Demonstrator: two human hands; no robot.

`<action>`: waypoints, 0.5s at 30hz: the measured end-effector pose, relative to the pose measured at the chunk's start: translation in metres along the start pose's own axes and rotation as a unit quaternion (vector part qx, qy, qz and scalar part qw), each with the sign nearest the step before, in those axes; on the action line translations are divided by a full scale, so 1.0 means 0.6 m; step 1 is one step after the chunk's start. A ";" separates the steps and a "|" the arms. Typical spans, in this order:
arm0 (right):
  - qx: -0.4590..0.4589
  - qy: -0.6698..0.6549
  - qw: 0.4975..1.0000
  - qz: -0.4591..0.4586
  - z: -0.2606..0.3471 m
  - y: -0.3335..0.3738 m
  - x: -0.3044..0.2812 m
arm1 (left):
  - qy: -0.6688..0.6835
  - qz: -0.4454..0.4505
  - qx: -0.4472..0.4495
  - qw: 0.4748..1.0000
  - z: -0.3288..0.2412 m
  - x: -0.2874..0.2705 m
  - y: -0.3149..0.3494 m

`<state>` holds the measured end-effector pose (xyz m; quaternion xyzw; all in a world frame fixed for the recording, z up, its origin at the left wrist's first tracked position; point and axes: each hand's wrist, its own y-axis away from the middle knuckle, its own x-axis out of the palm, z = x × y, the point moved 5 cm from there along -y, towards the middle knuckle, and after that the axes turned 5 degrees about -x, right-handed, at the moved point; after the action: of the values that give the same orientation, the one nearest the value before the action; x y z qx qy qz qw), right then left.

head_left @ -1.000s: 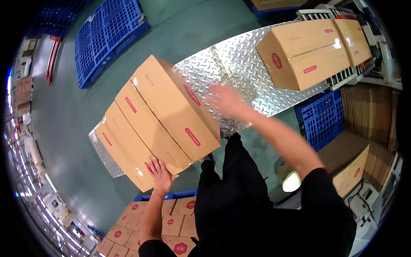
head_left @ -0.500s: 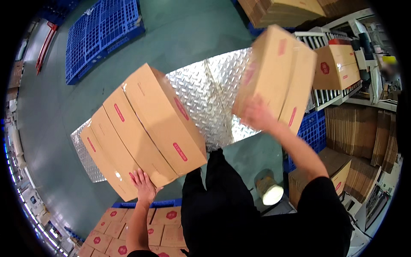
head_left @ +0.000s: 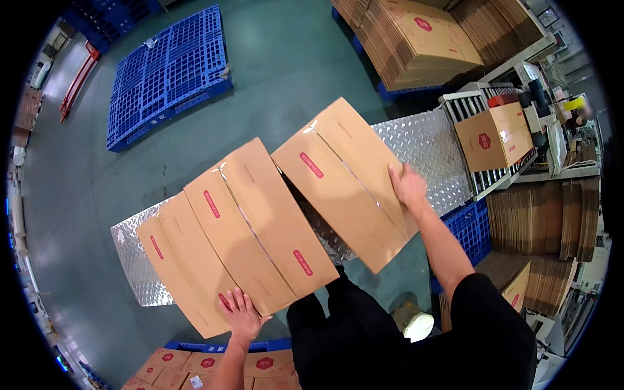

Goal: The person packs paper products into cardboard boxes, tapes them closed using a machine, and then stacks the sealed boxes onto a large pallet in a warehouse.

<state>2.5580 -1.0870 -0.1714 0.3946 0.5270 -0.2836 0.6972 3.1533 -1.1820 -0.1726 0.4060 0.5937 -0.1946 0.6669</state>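
Note:
Two sealed brown cardboard boxes [head_left: 260, 214] lie side by side on the left, with red printed marks and tape along their seams. My left hand [head_left: 243, 317] rests open on their near edge, fingers spread over the cardboard. To the right lies another taped cardboard box [head_left: 354, 188], turned at an angle, with a wedge-shaped gap between it and the left pair. My right hand [head_left: 409, 188] touches this box's right edge with fingers extended. Under the boxes is a silver diamond-plate metal surface [head_left: 432, 153].
A roller conveyor [head_left: 481, 182] at right carries another box [head_left: 494, 136]. Flattened cardboard stacks [head_left: 526, 214] stand beside and beyond it. A blue pallet [head_left: 169, 75] lies far left; several marked boxes [head_left: 266, 364] sit near my legs. A pale-topped round container [head_left: 418, 327] stands by my right side.
The right box has come left and down from its raised, tilted position, and now lies close to the other boxes. My right hand has shifted to its right edge; my left hand stays on the left boxes.

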 end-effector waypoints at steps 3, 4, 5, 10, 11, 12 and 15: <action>0.051 -0.018 0.998 0.011 0.044 0.039 0.016 | 0.017 0.011 -0.007 1.000 0.003 0.009 0.000; 0.060 -0.022 0.998 -0.001 0.061 0.037 0.020 | 0.023 0.013 -0.005 1.000 0.003 0.003 -0.002; 0.074 -0.027 0.997 -0.009 0.068 0.049 0.026 | 0.032 0.022 -0.007 0.999 0.002 -0.012 0.008; 0.045 -0.033 0.998 0.036 0.031 0.038 0.049 | 0.262 0.125 -0.296 0.910 0.135 -0.071 -0.028; 0.011 -0.033 0.998 0.053 0.022 0.014 0.061 | 0.366 -0.009 -0.366 0.855 0.179 -0.058 -0.008; 0.055 -0.203 0.972 0.107 -0.023 0.004 0.070 | 0.453 -0.133 -0.433 0.768 0.269 -0.030 0.040; 0.065 -0.455 0.859 0.225 -0.121 -0.041 0.137 | 0.628 -0.157 -0.525 0.552 0.467 0.092 0.143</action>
<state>2.5245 -1.0365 -0.2663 0.3737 0.0281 -0.3000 0.8772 3.4068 -1.3354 -0.2083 -0.0970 0.9126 0.3553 0.1778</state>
